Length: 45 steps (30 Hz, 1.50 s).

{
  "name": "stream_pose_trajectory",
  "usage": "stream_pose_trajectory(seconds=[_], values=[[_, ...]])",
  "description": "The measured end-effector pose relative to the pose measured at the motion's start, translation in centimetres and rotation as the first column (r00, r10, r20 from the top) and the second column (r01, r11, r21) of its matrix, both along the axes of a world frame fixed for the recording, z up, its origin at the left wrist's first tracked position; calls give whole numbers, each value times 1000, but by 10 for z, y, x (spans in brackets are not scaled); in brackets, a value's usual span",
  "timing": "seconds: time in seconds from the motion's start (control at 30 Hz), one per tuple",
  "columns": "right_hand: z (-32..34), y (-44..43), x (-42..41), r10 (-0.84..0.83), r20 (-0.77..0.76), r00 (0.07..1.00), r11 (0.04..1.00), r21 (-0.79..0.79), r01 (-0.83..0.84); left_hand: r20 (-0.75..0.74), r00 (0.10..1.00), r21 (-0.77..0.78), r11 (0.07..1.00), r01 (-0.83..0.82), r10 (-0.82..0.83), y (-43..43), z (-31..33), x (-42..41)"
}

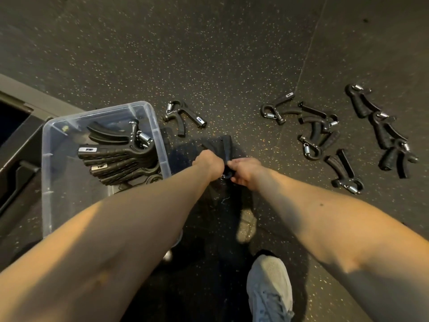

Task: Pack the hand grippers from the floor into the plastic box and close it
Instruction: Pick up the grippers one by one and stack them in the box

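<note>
A clear plastic box (153, 117) stands open on the dark floor at the left, with several black hand grippers (116, 156) stacked inside. My left hand (207, 163) and my right hand (246, 170) meet just right of the box, both curled round one black hand gripper (226, 149) whose handles stick up between them. One hand gripper (183, 117) lies on the floor beside the box's far corner. Several more hand grippers (318, 133) lie scattered to the right, some in a row at the far right (383, 129).
My white shoe (269, 289) is planted on the speckled floor near the bottom. A dark cabinet or frame (16, 145) runs along the left edge behind the box. A seam in the floor mat (301, 73) runs diagonally at upper right.
</note>
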State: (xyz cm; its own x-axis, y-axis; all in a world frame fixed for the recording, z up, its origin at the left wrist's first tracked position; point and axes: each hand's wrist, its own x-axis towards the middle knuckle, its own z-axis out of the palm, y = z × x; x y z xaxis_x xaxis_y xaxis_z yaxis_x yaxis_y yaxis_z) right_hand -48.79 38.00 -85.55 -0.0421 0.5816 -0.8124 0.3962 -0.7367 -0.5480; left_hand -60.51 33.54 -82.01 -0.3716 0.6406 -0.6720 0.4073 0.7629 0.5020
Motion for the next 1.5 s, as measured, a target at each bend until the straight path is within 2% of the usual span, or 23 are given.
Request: stream_pose_trajectory(seconds=[0.1,0.27,0.47,0.63,0.73,0.9,1.07,1.23,1.37,1.5], values=[[33,-9,15,23,-75,997,999,30,-21,88,994,68,996,62,-68,-13,33,-5],[118,-23,20,102,-53,993,980,178,-91,203,974,177,982,65,-101,-41,101,-33],[200,-62,-12,233,-32,972,932,291,-214,325,944,279,959,-41,-54,-99,177,-71],[240,-106,-44,299,-29,954,906,321,-275,375,927,320,937,-143,14,-147,208,-108],[244,-131,-60,341,12,940,884,335,-326,382,920,335,915,-226,87,-171,216,-124],[229,-154,-80,309,-42,950,906,316,-281,420,886,326,878,-351,199,-195,205,-136],[210,-158,-91,384,14,923,886,277,-372,451,869,298,883,-363,205,-213,179,-148],[191,-151,-83,417,-26,908,886,232,-400,415,890,291,899,-326,188,-214,162,-150],[190,-142,-59,305,-90,948,929,249,-275,394,909,352,891,-286,136,-191,167,-117],[179,-125,-13,117,-91,989,962,258,-90,291,957,396,910,-126,6,-147,154,-61]])
